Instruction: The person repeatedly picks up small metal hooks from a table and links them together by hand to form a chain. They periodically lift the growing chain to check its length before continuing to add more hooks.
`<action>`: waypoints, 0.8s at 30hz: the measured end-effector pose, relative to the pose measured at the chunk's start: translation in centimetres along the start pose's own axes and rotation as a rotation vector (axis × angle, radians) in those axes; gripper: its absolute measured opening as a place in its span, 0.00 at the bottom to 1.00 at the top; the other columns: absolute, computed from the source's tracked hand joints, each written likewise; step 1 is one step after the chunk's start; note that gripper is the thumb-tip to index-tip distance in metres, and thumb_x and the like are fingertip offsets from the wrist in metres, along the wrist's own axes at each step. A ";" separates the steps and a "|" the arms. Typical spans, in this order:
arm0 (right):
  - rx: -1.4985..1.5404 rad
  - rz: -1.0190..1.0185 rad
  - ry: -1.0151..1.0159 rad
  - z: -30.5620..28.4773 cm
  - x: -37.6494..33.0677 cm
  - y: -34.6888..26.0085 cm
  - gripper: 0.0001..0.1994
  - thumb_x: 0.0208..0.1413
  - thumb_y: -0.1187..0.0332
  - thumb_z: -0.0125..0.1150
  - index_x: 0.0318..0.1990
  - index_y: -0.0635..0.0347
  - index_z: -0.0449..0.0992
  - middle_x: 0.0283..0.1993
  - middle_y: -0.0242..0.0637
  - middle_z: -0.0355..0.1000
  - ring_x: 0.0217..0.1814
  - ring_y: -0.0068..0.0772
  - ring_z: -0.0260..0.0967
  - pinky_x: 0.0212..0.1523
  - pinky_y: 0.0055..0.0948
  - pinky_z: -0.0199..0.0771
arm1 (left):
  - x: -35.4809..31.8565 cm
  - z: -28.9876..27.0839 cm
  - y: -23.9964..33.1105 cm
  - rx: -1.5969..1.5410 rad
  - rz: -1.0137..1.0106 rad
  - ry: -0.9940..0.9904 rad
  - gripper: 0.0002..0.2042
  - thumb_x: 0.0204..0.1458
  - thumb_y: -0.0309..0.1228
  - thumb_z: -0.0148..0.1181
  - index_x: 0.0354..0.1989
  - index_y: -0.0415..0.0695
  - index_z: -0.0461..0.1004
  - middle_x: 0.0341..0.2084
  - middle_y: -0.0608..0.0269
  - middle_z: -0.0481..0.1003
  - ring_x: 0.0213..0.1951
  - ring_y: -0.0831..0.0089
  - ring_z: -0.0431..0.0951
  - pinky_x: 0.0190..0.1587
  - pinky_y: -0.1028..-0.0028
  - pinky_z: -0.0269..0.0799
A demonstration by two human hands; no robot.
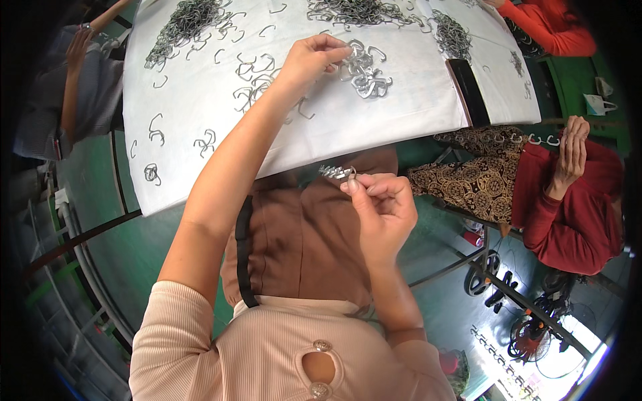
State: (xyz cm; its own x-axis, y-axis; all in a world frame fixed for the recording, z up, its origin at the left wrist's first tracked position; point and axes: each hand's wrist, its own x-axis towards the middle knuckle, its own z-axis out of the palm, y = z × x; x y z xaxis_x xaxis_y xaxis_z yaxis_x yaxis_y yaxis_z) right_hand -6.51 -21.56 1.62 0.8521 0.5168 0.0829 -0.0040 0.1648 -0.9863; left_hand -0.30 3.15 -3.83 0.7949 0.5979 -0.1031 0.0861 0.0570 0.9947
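Note:
My left hand (pixel 313 59) reaches out over the white table (pixel 200 134) and pinches a metal hook at the edge of a small cluster of bent metal hooks (pixel 364 70). My right hand (pixel 382 207) stays close to my body, below the table's edge, with thumb and fingers closed on a short stack of hooks (pixel 336 172) held together. Single hooks (pixel 251 80) lie scattered on the cloth around my left wrist.
Large heaps of hooks (pixel 184 23) (pixel 358 10) lie at the table's far side. A dark flat object (pixel 468 90) rests near the right edge. A person in red (pixel 575 200) sits at right, another in red (pixel 552 23) at far right, a third person (pixel 73 87) at left.

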 end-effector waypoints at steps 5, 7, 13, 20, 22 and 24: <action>-0.006 -0.002 -0.020 0.3 -0.2 0.4 0.10 0.52 0.86 0.59 0.33 0.64 0.64 0.37 0.42 0.73 0.38 0.28 0.75 0.40 0.24 0.77 | -2.2 -0.7 0.1 0.364 0.069 0.096 0.10 0.50 0.36 0.63 0.35 0.42 0.79 0.25 0.67 0.77 0.25 0.82 0.70 0.28 0.78 0.66; 0.005 0.014 -0.034 0.3 -0.4 0.5 0.09 0.52 0.85 0.59 0.33 0.65 0.66 0.39 0.42 0.73 0.40 0.28 0.76 0.42 0.24 0.77 | -2.5 -0.9 0.9 0.402 0.013 0.084 0.10 0.50 0.34 0.61 0.37 0.42 0.78 0.25 0.62 0.78 0.26 0.79 0.74 0.29 0.79 0.69; 0.007 0.015 -0.050 0.7 -0.5 0.4 0.08 0.52 0.85 0.59 0.33 0.65 0.65 0.39 0.43 0.73 0.41 0.28 0.76 0.42 0.23 0.77 | -7.0 -1.2 0.1 0.062 -0.027 -0.034 0.12 0.52 0.33 0.58 0.42 0.41 0.75 0.30 0.60 0.80 0.32 0.76 0.80 0.31 0.79 0.72; 0.000 0.024 -0.052 0.9 -0.4 0.2 0.09 0.52 0.85 0.59 0.33 0.64 0.65 0.38 0.43 0.73 0.39 0.28 0.76 0.40 0.22 0.77 | -12.5 -1.2 1.0 -0.005 0.022 0.078 0.11 0.54 0.29 0.60 0.43 0.39 0.73 0.31 0.60 0.80 0.36 0.77 0.79 0.35 0.78 0.73; -0.017 0.031 -0.030 1.1 -0.4 -0.1 0.10 0.52 0.85 0.60 0.32 0.63 0.64 0.36 0.42 0.73 0.37 0.29 0.76 0.38 0.22 0.77 | -14.1 -0.6 1.9 -0.063 0.066 0.131 0.10 0.53 0.28 0.61 0.42 0.38 0.73 0.31 0.59 0.80 0.36 0.77 0.79 0.37 0.77 0.73; -0.060 0.010 -0.046 1.0 -0.6 0.1 0.09 0.52 0.84 0.60 0.33 0.64 0.65 0.38 0.42 0.74 0.38 0.27 0.76 0.39 0.22 0.77 | -15.9 -0.6 2.7 -0.049 -0.026 0.100 0.09 0.53 0.27 0.61 0.40 0.37 0.74 0.32 0.57 0.80 0.38 0.76 0.79 0.41 0.77 0.73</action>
State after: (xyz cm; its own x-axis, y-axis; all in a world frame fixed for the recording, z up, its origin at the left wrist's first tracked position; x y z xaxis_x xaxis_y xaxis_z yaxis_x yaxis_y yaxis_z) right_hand -7.50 -21.01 1.58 0.8269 0.5568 0.0783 0.0203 0.1096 -0.9938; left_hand -13.07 -5.78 0.49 0.7288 0.6723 -0.1300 0.0742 0.1112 0.9910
